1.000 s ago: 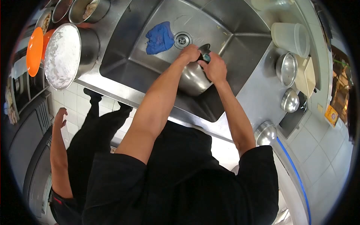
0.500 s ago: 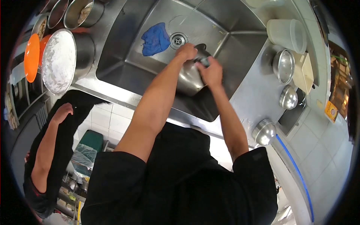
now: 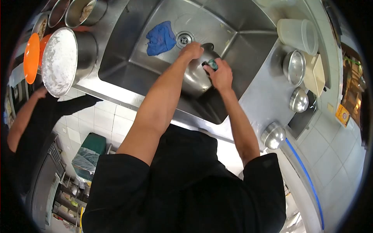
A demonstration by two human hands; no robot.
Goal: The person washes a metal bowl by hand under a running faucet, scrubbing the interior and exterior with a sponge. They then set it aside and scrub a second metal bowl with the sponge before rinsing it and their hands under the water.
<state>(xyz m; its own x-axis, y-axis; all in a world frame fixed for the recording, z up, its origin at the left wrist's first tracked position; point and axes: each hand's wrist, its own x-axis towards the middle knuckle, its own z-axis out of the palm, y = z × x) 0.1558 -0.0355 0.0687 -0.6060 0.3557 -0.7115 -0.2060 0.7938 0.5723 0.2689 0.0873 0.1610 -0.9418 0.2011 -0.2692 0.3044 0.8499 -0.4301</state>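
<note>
A shiny steel mixing bowl (image 3: 197, 79) lies tilted in the sink (image 3: 136, 77). My left hand (image 3: 191, 51) is closed on its upper edge, with the fingertips partly hidden. Against the bowl's side, my right hand (image 3: 222, 74) grips a green scouring pad (image 3: 212, 65) that shows a dark part near the thumb. A crumpled blue cloth (image 3: 161, 39) rests on the sink floor beside the drain (image 3: 184, 39), left of my left hand.
On the left counter stands a large pot (image 3: 60, 62) with a white-coated top, near orange lids (image 3: 31, 58) and steel containers (image 3: 86, 11). The right counter bears a plastic tub (image 3: 297, 35) and several metal bowls (image 3: 294, 68). Another person (image 3: 35, 116) is at the left.
My right hand has shifted slightly down and right along the bowl, exposing the green pad. The other person has moved left, reaching toward the large pot.
</note>
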